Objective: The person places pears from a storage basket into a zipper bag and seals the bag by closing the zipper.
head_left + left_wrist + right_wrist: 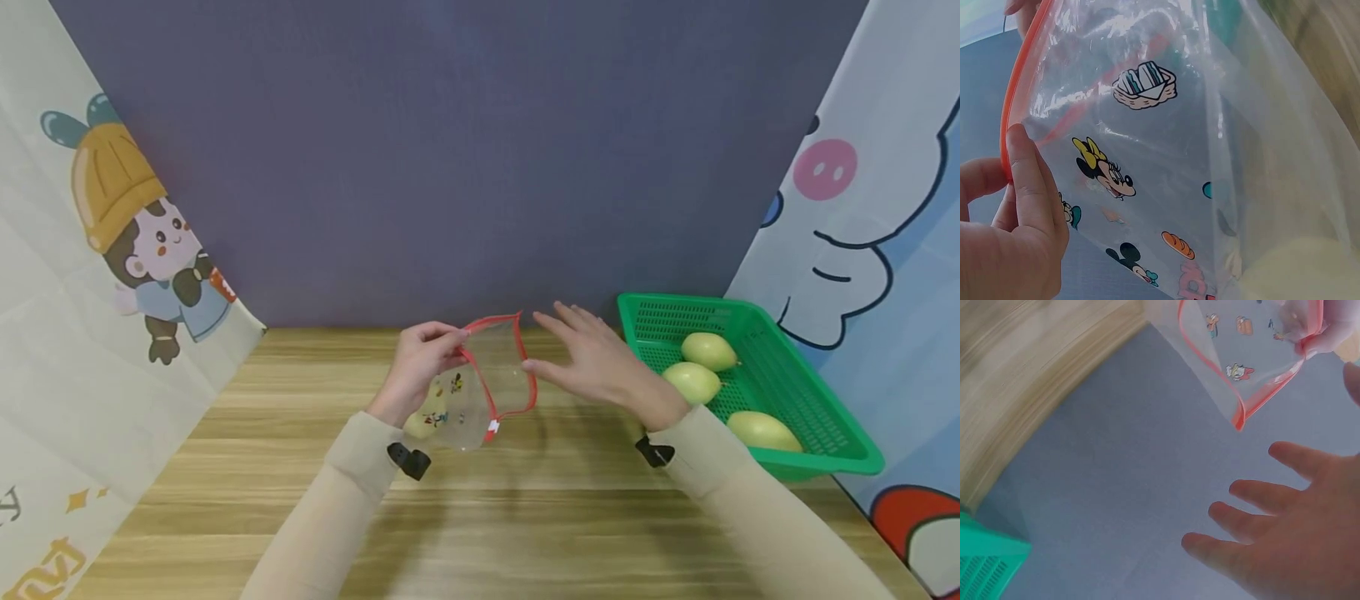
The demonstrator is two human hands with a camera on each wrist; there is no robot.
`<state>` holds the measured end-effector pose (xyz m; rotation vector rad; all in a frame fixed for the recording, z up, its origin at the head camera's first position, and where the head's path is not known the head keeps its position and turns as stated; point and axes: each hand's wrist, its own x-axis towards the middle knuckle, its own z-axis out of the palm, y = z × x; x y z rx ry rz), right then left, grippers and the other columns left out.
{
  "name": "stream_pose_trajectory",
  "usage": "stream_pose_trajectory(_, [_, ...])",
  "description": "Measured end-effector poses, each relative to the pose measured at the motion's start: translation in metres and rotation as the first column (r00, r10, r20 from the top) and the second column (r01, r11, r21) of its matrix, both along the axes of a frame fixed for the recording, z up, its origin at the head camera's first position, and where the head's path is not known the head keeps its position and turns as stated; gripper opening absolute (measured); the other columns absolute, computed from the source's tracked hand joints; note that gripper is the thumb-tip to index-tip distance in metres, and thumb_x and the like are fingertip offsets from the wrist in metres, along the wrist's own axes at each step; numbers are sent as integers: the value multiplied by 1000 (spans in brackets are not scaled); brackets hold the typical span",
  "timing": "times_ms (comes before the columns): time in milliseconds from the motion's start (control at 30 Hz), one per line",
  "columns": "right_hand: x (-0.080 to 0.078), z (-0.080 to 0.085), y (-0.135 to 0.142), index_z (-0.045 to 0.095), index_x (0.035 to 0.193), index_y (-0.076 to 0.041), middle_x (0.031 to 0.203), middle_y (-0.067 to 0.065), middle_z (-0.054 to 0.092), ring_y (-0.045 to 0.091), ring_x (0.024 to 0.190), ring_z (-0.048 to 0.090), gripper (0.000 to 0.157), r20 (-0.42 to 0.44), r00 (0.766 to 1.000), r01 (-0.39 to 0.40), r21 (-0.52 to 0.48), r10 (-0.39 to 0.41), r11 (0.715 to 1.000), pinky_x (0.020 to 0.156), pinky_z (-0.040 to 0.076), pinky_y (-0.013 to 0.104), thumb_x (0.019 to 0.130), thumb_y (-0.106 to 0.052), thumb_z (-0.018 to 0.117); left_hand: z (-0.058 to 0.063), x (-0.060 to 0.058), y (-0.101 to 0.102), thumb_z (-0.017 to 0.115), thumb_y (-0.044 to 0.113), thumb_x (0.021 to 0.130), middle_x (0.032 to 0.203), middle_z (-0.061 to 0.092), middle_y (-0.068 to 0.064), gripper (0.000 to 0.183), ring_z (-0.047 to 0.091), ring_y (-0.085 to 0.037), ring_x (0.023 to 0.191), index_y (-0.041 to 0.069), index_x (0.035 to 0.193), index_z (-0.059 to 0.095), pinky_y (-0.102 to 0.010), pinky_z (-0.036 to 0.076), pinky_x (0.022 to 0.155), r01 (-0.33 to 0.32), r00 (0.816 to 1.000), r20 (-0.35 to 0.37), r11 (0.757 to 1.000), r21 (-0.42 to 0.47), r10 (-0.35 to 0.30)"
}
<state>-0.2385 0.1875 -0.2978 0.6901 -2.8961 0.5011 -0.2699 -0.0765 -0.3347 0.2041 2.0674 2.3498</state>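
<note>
A clear zip bag (467, 408) with a red zipper rim, a white slider and cartoon prints is held above the wooden table, its mouth spread wide towards the right. My left hand (422, 367) pinches the rim on its left side between thumb and fingers. Inside the bag's lower left part shows a pale yellow-green fruit (422, 422), blurred through the plastic. To the right of the mouth is my right hand (592, 354), fingers straight and spread, thumb tip right at the red rim. In the right wrist view, nothing lies in the right hand (1310, 519).
A green plastic basket (821, 404) stands on the right of the table, with three pale yellow-green oval fruits (708, 352) in it. A dark blue-grey panel (480, 167) rises behind the wooden table (300, 417). Cartoon-printed cloths hang on both sides.
</note>
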Motion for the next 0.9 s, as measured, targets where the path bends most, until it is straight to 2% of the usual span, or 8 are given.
stream_pose_trajectory(200, [-1,-3,7,26,162,-20,168,20,13,45,153,8,91,53,998,30,45,-32,999,119,8,72,93,-74,49,-1,0,-1,69,5,97,89,69,-8,15,67,-16,73,-8,104,70,-34,64,77,-2,1000,4,1000,2,2])
stream_pose_trajectory(567, [-1,-7,27,22,163,-19,167,24,8,48,152,1,94,94,992,74,82,-82,994,117,2,75,93,-77,47,-2,-1,-2,70,6,96,87,68,-7,15,67,-16,73,-7,103,70,-34,64,77,2,1000,-2,1000,1,-2])
stream_pose_trajectory(900, [0,-12,50,22,163,-16,166,27,8,52,151,2,96,106,985,124,110,-136,986,117,4,75,93,-78,44,-1,-1,-4,69,6,97,90,68,-9,15,67,-17,74,-8,104,70,-34,64,77,0,1000,-7,1000,-8,0])
